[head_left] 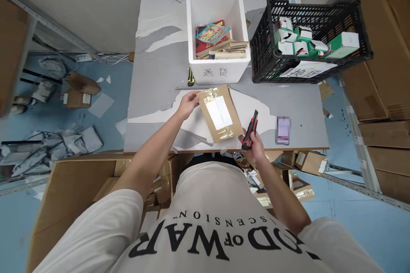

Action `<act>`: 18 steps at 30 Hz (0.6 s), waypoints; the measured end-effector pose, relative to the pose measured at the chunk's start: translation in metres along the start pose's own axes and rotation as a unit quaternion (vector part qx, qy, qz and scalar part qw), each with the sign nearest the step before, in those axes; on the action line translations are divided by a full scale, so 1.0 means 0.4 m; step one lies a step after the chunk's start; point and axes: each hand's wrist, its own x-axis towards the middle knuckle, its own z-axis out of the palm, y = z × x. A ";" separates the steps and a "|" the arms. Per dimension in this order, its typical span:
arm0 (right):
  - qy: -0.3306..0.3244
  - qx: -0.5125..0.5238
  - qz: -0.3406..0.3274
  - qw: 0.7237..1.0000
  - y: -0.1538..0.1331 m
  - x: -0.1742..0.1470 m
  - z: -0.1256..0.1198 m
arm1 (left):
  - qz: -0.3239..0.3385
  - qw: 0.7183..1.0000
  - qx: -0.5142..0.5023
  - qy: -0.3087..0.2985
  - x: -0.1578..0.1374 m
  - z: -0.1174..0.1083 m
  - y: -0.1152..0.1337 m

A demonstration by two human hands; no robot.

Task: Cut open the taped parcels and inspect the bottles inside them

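A brown cardboard box [237,115] with a white label and clear tape is tilted above the near part of the table. My left hand [188,104] grips its upper left corner between thumb and fingers. Close to the box's lower right corner, my right hand [254,147] is wrapped round a red and black box cutter [250,131], whose tip points up and away from me. Some fingers of that hand seem to touch the box edge, though I cannot tell how firmly. Beyond the box, a yellow and black box cutter [191,77] lies against the white foam bin.
The white foam bin [218,71] holds books. Right of it stands a black plastic crate [262,57] with green and white cartons. A blurred phone-like item [283,130] lies at the right of the table [153,81]. Below left is a large open carton [67,196].
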 end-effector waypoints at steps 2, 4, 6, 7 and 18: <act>-0.018 -0.032 -0.012 0.999 -0.072 0.062 0.009 | 0.024 0.998 -0.010 0.060 -0.051 -0.006 -0.010; -0.034 -0.075 -0.006 0.997 -0.143 0.133 0.030 | 0.024 0.991 -0.027 0.127 -0.108 -0.001 -0.030; -0.049 -0.119 0.016 0.992 -0.201 0.202 0.058 | 0.007 0.982 -0.049 0.184 -0.166 0.010 -0.059; -0.057 -0.138 0.026 0.988 -0.224 0.232 0.073 | -0.007 0.976 -0.055 0.211 -0.194 0.017 -0.075; -0.099 -0.226 0.077 0.966 -0.219 0.342 0.134 | -0.131 0.953 -0.044 0.268 -0.339 0.051 -0.173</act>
